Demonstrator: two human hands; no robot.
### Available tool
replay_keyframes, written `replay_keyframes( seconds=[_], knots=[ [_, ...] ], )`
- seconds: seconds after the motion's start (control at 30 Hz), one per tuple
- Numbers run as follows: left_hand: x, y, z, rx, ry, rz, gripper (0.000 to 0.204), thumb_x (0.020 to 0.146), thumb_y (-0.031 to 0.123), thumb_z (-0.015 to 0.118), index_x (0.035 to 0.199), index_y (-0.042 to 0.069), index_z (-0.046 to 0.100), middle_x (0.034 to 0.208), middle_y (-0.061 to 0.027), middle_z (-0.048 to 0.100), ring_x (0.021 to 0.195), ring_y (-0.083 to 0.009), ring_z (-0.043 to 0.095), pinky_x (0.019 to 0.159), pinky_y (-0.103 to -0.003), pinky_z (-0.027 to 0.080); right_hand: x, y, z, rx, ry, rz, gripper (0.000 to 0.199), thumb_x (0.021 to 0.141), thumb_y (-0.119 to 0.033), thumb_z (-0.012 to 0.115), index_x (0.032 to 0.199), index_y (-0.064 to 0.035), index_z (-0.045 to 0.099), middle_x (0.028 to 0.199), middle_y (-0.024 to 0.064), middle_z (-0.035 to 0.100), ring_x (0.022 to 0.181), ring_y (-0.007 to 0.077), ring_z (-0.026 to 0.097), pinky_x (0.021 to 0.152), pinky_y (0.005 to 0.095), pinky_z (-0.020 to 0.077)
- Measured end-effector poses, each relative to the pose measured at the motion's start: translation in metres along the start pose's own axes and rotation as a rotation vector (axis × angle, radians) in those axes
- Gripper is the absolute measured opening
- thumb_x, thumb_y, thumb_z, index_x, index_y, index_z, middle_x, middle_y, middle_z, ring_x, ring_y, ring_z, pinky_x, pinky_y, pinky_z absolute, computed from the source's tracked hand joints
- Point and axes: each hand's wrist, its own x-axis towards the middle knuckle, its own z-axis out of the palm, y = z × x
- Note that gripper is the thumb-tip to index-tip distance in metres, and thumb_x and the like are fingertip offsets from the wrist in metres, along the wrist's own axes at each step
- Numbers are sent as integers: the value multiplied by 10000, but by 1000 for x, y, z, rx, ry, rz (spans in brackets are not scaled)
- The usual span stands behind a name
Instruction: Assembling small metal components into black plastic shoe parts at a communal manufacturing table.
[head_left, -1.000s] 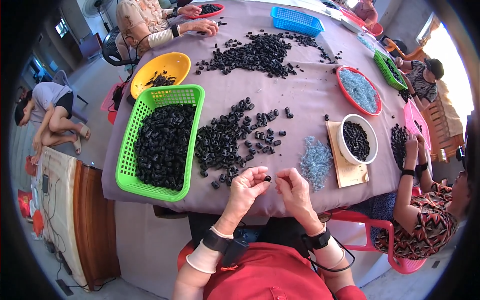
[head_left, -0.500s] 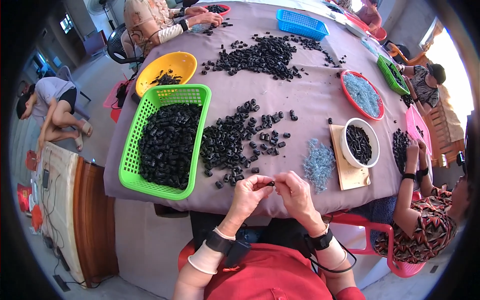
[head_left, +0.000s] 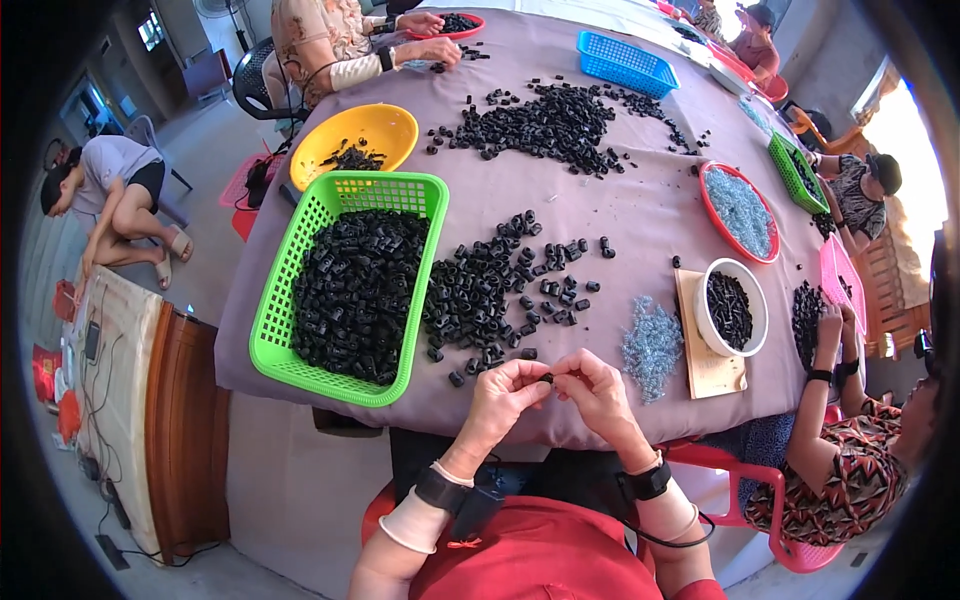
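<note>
Just above the near table edge, my left hand (head_left: 497, 402) pinches a small black plastic piece (head_left: 546, 378) between thumb and fingertips. My right hand (head_left: 598, 400) is closed in a pinch against the same piece; whatever else its fingertips hold is too small to make out. Beyond my hands lies a loose pile of short hollow black plastic pieces (head_left: 478, 290). A green basket (head_left: 434, 250) full of similar pieces stands to the left. Right of my hands are a heap of tiny clear bluish pieces (head_left: 652, 348) and a white bowl (head_left: 708, 335) of slim black parts.
The white bowl stands on a tan board (head_left: 703, 376). A yellow bowl (head_left: 395, 125), a red tray (head_left: 712, 215) of bluish pieces, a blue basket (head_left: 628, 65) and a larger black pile (head_left: 545, 125) lie farther off. Co-workers sit around the table; one works close on the right (head_left: 830, 440).
My fingertips have come together around the small black piece, with the right hand pressing closer to the left. The whole view has shifted slightly, so the table appears farther right and lower.
</note>
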Motion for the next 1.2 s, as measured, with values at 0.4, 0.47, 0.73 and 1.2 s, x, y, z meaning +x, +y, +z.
replay_keyframes(
  seconds=[0.4,0.47,0.73,1.2],
  knots=[
    [4,-3,-4,-20,-39,-34,196,814,28,641,1004,-4,606,855,-15,624,687,-56,553,614,-191,469,5,6,-7,51,-76,-110,59,804,-4,602,861,-2,617,787,47,604,719,119,590,619,246,471],
    [3,-2,-5,-94,-37,8,198,818,19,630,1014,19,604,834,-4,610,675,-55,544,602,-191,463,8,-8,-11,-237,-123,-257,87,784,-3,611,864,-21,639,820,75,607,732,167,602,627,266,471],
    [4,3,-3,-193,-12,19,336,833,-8,584,1159,60,539,875,-20,592,668,-65,531,588,-195,450,54,-23,-9,-374,-206,-260,79,734,-57,594,795,-42,642,761,94,575,673,263,581,575,328,458],
    [4,-2,-7,-120,-30,26,207,842,9,593,1048,15,598,805,-15,608,656,-56,526,611,-192,447,150,8,21,-791,106,-459,115,756,-48,532,806,-72,632,795,102,562,792,295,563,701,389,468]
  ],
)
